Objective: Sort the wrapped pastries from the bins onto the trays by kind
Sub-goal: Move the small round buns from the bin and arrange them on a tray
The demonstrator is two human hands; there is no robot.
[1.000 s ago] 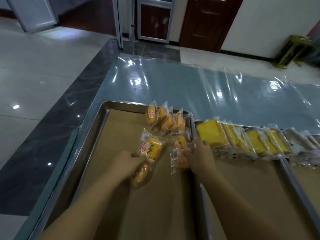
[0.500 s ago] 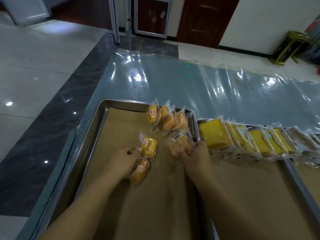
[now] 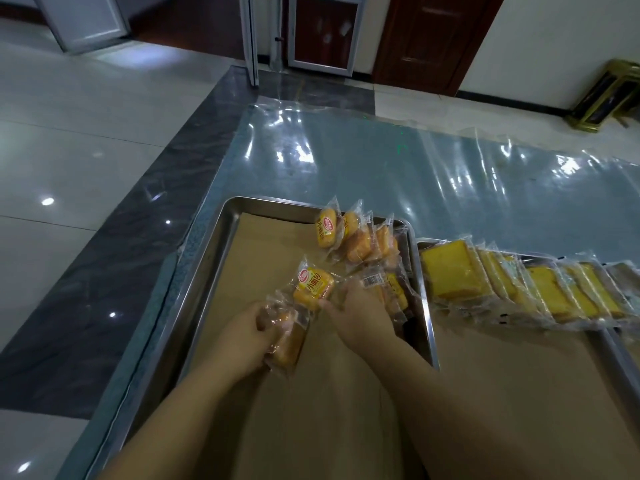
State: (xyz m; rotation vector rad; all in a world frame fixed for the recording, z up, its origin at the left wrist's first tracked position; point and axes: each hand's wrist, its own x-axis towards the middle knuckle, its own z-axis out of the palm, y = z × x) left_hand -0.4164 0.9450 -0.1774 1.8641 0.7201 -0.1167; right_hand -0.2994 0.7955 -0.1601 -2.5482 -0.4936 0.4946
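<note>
Labelled bun pack label-up at mid-tray on the paper liner of the left tray. Met at its near right edge by the right hand, which was at the tray's right rim with another pack half a second ago. Right grip turned away from the camera: cannot tell whether pinching or merely touching.

That other pack, the barcode-up bun pack, now lying at the near end of the row of bun packs in the far right corner, seemingly let go.

Near bun pack just near-left of the labelled one, enclosed by the curled grip of the left hand.

Judged: one bun filed, two more due for the same row.

To the right, cake-slice packs shingled along the far edge of the right tray. Both trays on the film-covered table.
</note>
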